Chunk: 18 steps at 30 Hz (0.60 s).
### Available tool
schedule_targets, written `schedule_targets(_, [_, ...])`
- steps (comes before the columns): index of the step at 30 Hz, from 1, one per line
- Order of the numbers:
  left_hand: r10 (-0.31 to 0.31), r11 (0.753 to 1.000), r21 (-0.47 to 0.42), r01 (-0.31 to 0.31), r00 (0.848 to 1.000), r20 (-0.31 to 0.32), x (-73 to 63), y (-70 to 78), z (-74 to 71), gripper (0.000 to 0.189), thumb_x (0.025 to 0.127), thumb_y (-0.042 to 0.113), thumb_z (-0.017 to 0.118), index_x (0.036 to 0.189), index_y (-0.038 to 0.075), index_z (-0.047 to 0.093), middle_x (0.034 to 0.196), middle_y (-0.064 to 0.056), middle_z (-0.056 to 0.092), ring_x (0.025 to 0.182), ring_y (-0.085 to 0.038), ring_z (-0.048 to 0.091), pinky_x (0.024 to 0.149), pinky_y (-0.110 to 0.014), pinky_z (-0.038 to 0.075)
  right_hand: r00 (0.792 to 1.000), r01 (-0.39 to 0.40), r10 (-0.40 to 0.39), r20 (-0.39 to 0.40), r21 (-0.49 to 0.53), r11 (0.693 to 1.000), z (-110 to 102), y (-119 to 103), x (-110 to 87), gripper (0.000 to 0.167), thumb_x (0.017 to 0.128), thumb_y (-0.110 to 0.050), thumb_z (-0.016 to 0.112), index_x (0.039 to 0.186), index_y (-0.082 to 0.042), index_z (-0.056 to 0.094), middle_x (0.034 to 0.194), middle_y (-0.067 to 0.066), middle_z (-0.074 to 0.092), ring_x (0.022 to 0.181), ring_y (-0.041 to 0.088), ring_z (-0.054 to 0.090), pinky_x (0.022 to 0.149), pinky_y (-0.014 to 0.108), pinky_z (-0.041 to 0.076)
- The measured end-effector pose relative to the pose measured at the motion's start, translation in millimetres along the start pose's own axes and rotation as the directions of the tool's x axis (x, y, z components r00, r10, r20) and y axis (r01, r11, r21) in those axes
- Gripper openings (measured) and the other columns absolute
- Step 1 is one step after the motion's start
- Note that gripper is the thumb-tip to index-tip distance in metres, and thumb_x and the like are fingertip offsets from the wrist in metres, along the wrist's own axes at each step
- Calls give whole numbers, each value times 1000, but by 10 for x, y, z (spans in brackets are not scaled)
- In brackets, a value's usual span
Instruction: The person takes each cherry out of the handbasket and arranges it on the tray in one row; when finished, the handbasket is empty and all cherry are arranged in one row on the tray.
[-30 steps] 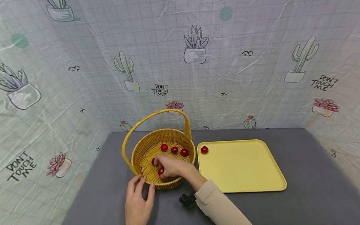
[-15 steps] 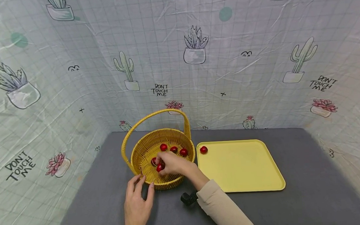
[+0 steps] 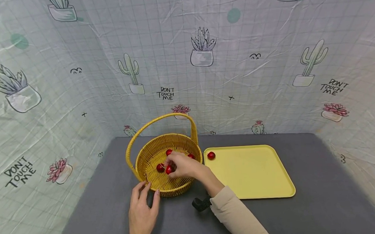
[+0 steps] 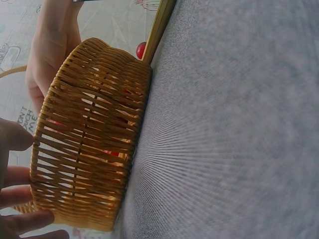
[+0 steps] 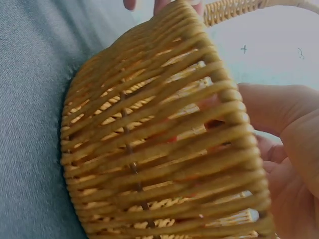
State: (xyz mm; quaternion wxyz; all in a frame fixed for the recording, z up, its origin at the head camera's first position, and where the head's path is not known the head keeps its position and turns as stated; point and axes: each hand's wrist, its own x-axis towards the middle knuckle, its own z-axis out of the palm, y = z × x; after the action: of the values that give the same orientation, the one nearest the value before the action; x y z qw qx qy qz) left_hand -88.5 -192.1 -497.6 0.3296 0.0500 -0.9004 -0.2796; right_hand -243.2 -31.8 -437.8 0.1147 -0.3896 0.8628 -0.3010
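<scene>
A round yellow wicker basket [image 3: 175, 192] with a tall arched handle stands on the table. Over its inside, my right hand [image 3: 185, 165] pinches a red cherry [image 3: 169, 170] between thumb and fingers. Other cherries lie on the basket floor: a cherry [image 3: 160, 168] just left of the held one, another cherry [image 3: 169, 152] behind the hand, and a partly covered cherry [image 3: 191, 156] to its right. My left hand [image 3: 141, 215] has its relaxed fingertips at the basket's near-left rim. In the left wrist view, its fingers [image 4: 30, 221] lie beside the woven wall [image 4: 84, 144].
Right of the basket lies a flat yellow tray [image 3: 251, 173], with one cherry [image 3: 211, 155] at its far left corner. A black device [image 3: 201, 204] sits at my right wrist, low over the grey table [image 3: 180, 225]. A patterned sheet [image 3: 230, 76] hangs behind and at the sides.
My right hand has lifted slightly back and to the right with the pinched cherry, away from the cherry on its left. The left hand has stayed at the rim.
</scene>
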Motion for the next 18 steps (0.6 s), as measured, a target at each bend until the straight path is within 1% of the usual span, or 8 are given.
schedule_targets(6, [18,1000,-9,-18,1000,-8,-3,-9,13,39,87,18,79,118,-5,70,124,-17,59,109,-31,60,83,-51,56,999,13,-13,-38,-3,1000,-81,32,-83,36,84,-19,80,115,-6,68,101,-1,65,86,7,59,77,19,52])
schedule_targets(11, [21,1000,-15,-21,1000,-9,-8,-20,19,39,86,17,79,118,-4,70,123,-17,59,109,-31,61,82,-51,56,997,31,-31,-70,-7,1000,-137,69,-155,34,85,-19,79,114,-7,68,102,0,66,85,11,62,76,19,53])
schedule_targets(14, [20,1000,-16,-21,1000,-10,-7,-22,18,39,86,17,79,118,-4,70,123,-17,59,109,-31,61,82,-51,56,996,30,-29,-82,2,1000,-176,82,-204,32,85,-19,79,113,-9,67,102,0,65,87,14,62,77,20,53])
schedule_targets(18, [28,999,-20,-29,999,-16,-1,-27,20,39,86,16,79,117,-5,70,124,-18,59,109,-33,61,83,-51,56,995,24,-22,-101,14,1000,-215,96,-266,33,85,-15,78,114,-7,66,103,2,64,92,18,63,80,23,53])
